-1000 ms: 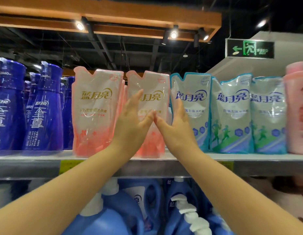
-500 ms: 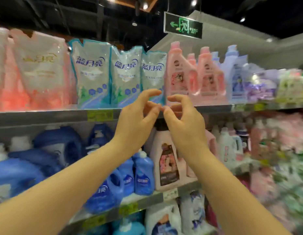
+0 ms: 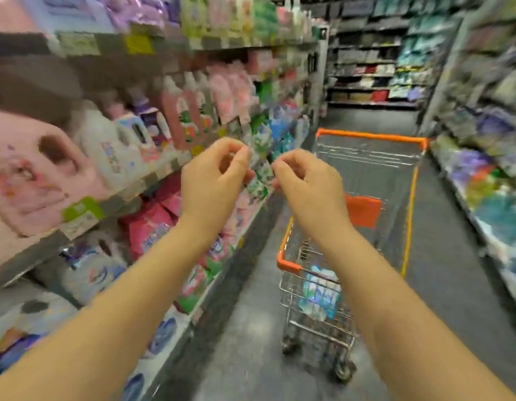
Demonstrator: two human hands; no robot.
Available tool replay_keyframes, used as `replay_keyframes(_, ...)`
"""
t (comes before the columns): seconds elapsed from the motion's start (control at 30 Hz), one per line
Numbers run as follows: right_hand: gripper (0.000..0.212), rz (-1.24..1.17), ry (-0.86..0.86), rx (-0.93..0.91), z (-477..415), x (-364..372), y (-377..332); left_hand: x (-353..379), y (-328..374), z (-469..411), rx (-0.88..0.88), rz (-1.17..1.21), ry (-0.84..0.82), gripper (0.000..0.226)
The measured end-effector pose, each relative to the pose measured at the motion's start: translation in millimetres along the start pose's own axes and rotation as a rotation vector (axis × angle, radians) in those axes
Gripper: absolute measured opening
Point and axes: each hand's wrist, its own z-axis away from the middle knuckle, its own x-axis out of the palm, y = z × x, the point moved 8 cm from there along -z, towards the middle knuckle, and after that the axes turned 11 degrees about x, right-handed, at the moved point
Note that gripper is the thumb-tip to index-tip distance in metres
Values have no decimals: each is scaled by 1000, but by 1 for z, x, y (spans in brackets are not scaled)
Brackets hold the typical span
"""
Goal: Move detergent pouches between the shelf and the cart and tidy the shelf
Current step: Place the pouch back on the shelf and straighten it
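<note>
Both my hands are raised in mid-air in the aisle, a short gap between them. My left hand (image 3: pixel 213 175) and my right hand (image 3: pixel 306 183) have loosely curled fingers and hold nothing. Below and beyond my right hand stands a wire shopping cart (image 3: pixel 369 136) with an orange rim. Blue and white detergent pouches (image 3: pixel 320 293) lie at its near end, partly hidden by my right forearm. The left shelf (image 3: pixel 126 192) carries blurred pink and white detergent jugs and pouches, level with my left hand.
Shelving full of blurred packages (image 3: pixel 482 169) lines the right side of the aisle. Grey floor (image 3: pixel 251 328) runs between the left shelf and the cart. More racks (image 3: pixel 372 68) close the aisle's far end. The whole view is motion-blurred.
My view has swung right and down, from the top-shelf pouches to the aisle and cart. Both hands came off the pink pouches and now hover with fingers curled, holding nothing.
</note>
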Motion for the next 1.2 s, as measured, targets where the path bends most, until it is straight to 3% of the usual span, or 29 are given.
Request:
replay_keyframes(0.37,21,85,206,520,-127,-85,268,306,-168,-35,-229,150,-353,21)
replay_keyframes(0.53,8,46,119,811,-140,-84,415,404,-272,25,-474,1,-498,17)
replay_keyframes(0.63,28,34,49,976,-146,-61,503,439,-330,75,-610,-101,-554,6)
replay_keyframes(0.77,42,41,-23,1211,-137,-14,592,457,-397,135,-816,-234,-643,33)
replay_keyframes(0.9,42,-21,-67,1393,-110,33,652,473,-455,194,-1011,-322,-803,42)
replay_keyframes(0.97,41,-8,-90,1470,-95,49,680,481,-480,226,-1159,-309,-828,45)
replay_keyframes(1.07,55,12,-82,1585,-69,71,728,489,-503,271,-1392,-248,-838,56)
replay_keyframes(1.13,62,24,-73,1676,-49,80,753,497,-516,291,-1461,-232,-864,70)
replay_keyframes(1.2,65,-53,-8,1743,-42,84,754,499,-531,309,-1476,-270,-858,99)
